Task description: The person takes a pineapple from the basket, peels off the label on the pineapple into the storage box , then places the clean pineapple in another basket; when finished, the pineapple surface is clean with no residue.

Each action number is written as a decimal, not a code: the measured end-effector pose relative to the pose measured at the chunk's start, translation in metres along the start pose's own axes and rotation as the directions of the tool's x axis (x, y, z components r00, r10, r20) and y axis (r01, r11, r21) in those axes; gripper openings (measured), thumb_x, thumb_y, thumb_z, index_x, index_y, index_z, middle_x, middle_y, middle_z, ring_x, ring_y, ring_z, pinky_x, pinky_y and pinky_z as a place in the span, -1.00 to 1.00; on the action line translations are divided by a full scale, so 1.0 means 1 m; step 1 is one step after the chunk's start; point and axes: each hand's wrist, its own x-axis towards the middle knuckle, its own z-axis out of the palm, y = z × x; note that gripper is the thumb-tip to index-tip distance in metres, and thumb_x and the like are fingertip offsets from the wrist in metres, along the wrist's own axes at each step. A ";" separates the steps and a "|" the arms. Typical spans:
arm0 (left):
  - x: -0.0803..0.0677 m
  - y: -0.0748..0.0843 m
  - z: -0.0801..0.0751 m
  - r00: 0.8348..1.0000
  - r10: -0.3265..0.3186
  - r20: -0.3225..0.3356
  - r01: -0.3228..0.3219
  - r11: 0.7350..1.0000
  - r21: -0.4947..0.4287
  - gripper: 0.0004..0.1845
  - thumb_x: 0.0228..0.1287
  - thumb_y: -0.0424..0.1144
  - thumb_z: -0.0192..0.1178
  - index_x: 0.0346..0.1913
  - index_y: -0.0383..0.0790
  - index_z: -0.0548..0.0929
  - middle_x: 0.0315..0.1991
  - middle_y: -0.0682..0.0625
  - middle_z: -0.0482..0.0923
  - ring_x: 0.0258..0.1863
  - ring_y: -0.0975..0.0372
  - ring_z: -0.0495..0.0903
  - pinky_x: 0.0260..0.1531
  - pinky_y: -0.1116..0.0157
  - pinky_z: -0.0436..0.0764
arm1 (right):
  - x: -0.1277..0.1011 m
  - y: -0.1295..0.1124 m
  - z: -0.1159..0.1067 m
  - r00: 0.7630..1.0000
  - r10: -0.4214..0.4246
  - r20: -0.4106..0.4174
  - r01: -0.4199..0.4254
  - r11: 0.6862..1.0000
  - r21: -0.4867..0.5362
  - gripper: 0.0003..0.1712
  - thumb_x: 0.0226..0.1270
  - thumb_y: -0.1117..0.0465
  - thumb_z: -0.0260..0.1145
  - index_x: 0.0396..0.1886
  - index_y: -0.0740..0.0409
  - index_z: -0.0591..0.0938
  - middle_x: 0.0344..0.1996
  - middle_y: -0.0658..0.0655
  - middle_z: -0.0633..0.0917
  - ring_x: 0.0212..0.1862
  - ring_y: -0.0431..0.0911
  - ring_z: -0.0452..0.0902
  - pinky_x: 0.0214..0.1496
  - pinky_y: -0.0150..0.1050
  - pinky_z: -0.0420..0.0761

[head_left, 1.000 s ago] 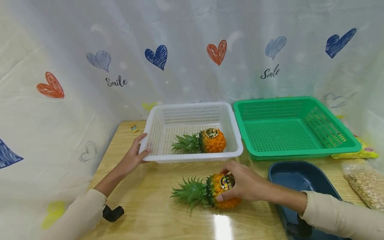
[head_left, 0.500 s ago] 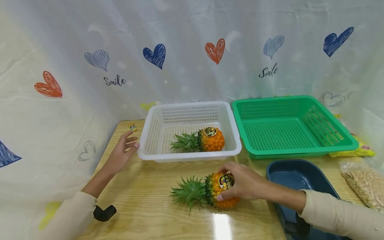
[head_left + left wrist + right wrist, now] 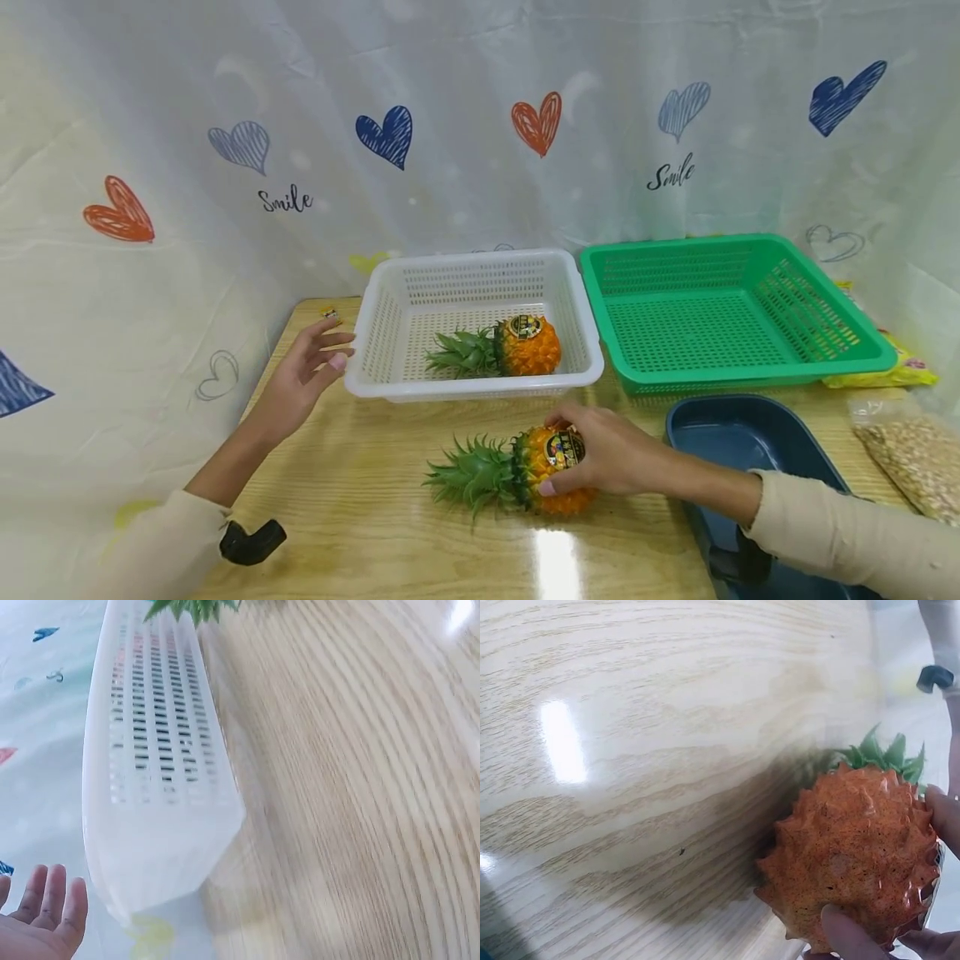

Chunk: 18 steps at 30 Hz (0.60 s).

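On the table in front lies an orange pineapple (image 3: 534,471) with a green leafy crown pointing left and a dark round label. My right hand (image 3: 603,454) grips its body, thumb on the near side; the right wrist view shows the pineapple's spiky base (image 3: 855,855) with fingers around it. A second pineapple (image 3: 527,346) lies in the white basket (image 3: 472,389), crown also to the left. Just left of that basket, my left hand (image 3: 303,371) holds nothing, its fingers extended near the rim. In the left wrist view, fingertips (image 3: 54,900) show beside the basket's corner.
A green basket (image 3: 750,380) stands right of the white one. In front of it is a dark blue tray (image 3: 738,425), partly under the right forearm. A bag of pale grains (image 3: 907,450), a yellow packet (image 3: 885,380) and a small yellow wrapper (image 3: 330,313) lie around.
My left hand has let go of the white basket's left edge and moved slightly left of it. My right hand keeps its grip on the pineapple, which stays in place.
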 end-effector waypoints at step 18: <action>-0.007 0.026 0.072 0.943 0.096 0.318 -0.042 0.984 -0.174 -0.44 0.58 -0.37 -0.05 0.55 -0.16 0.13 0.35 -0.26 0.34 0.29 0.04 0.48 0.17 0.21 0.56 | -0.003 0.004 0.005 0.999 -0.027 -0.022 0.027 1.000 -0.002 -0.05 -0.13 -0.33 0.59 0.20 0.08 0.54 0.15 0.12 0.64 0.16 0.11 0.57 0.09 0.14 0.60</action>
